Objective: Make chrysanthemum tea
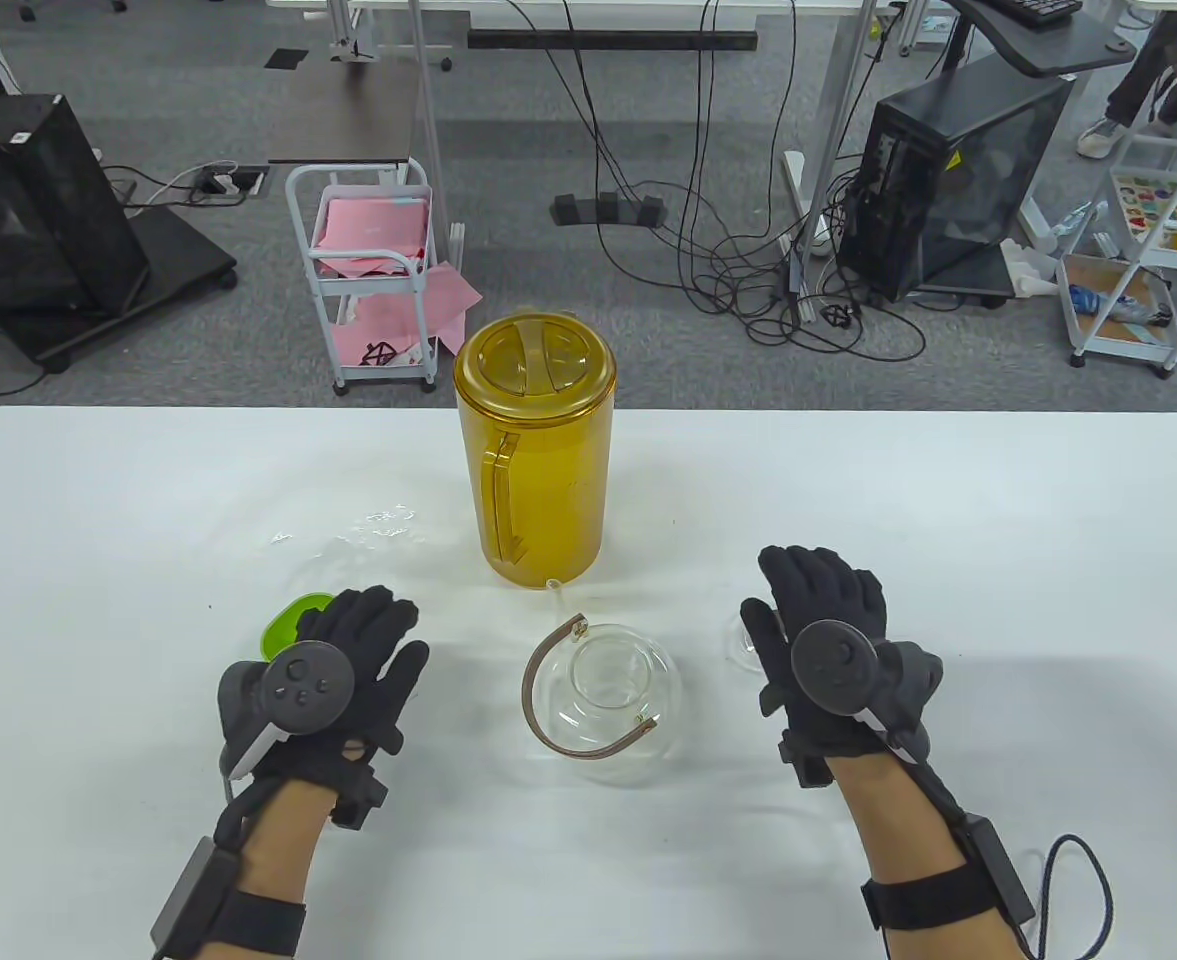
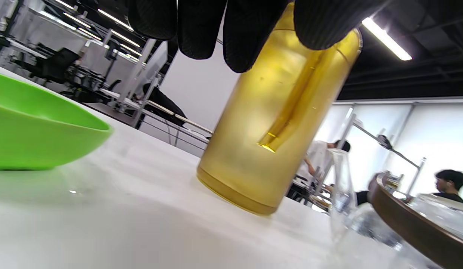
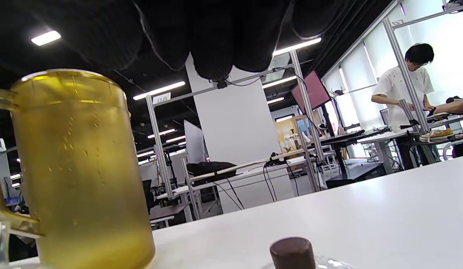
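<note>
From above, both hands lie flat with fingers straight and relaxed, holding nothing. Between them on the white desk sits the clear round glass teapot, lidless, its brown curved handle tipped over the opening. The left hand half covers a lime-green plastic bowl; only the left wrist view shows the bowl's shallow sloping side. The right hand hovers over a clear glass lid, whose dark brown knob shows only in the right wrist view. Ahead of both hands stands the tall amber translucent plastic pitcher, lidded, handle facing the left hand.
</note>
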A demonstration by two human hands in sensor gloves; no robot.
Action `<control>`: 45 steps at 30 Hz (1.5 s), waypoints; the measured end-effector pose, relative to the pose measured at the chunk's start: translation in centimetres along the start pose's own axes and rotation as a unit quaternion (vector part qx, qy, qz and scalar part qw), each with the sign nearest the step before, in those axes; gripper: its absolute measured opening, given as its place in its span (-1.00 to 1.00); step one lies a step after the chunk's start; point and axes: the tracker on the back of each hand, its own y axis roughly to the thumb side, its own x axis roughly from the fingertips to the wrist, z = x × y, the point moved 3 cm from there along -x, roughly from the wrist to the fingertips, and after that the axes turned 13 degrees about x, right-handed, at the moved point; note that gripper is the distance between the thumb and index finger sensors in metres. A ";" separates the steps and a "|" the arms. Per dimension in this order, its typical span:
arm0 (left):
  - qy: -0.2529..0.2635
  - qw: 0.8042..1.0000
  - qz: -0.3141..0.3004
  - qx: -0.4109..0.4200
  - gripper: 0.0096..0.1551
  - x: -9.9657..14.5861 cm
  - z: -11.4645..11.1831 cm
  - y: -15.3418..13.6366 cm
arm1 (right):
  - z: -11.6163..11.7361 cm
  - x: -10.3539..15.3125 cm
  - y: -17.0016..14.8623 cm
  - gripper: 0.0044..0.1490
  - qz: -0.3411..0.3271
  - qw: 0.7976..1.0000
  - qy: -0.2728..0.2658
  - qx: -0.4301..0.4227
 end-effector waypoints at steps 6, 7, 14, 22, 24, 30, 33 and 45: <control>0.117 0.981 0.156 -0.002 -0.28 0.6 4.4 -5.9 | -0.8 0.1 -0.6 -0.24 0.004 1.000 -0.012 -0.014; 0.119 0.979 0.162 0.014 -0.27 0.7 4.8 -6.9 | -0.6 0.1 -0.7 -0.24 0.005 1.000 -0.010 -0.015; 0.097 0.963 0.253 0.000 -0.24 0.9 4.9 -11.0 | 0.4 0.0 -0.7 -0.24 0.002 1.000 0.011 -0.008; 0.067 0.948 0.311 -0.025 -0.37 -0.3 3.2 -12.5 | 0.6 0.0 -0.9 -0.24 0.001 1.000 0.020 -0.009; 0.060 0.950 0.306 -0.014 -0.44 -0.5 3.0 -12.4 | 0.6 -0.1 -0.9 -0.24 0.001 1.000 0.022 -0.008; 0.028 0.958 0.282 -0.039 -0.55 -0.7 1.8 -11.6 | 0.4 -0.1 -1.5 -0.24 0.011 1.000 0.022 -0.013; 0.023 0.969 0.239 -0.054 -0.54 -1.0 1.5 -9.7 | 0.0 -0.2 -1.9 -0.24 0.018 1.000 0.016 -0.018; 0.045 0.997 0.019 -0.064 -0.54 0.5 1.5 3.4 | 1.0 -0.6 -4.7 -0.24 0.061 0.997 0.040 -0.022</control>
